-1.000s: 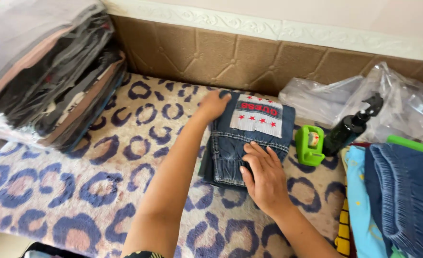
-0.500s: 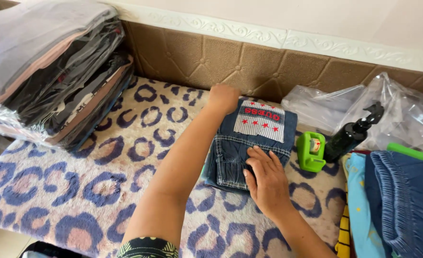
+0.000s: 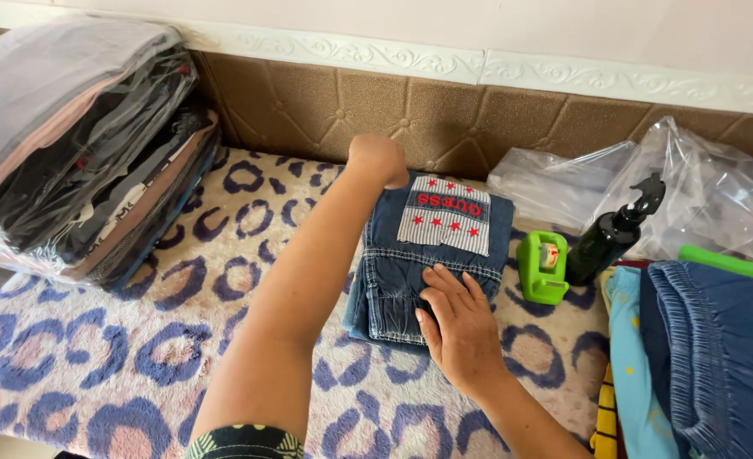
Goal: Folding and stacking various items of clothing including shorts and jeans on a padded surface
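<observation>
**Both hands on the folded denim**

Right hand at six o'clock of the bundle, lying flat and open, fingers spread, pressing the near hem of the folded jeans. The denim sits mid-frame on the spotted blanket, striped patch with red stars facing up. Left hand reaches to the far corner at eleven o'clock, knuckles curled; whether it grips the cloth I cannot tell. At three o'clock, just beside the jeans, a green tape dispenser, then a dark pump bottle, clear plastic bags behind. Nine o'clock: bagged clothes stack.
</observation>
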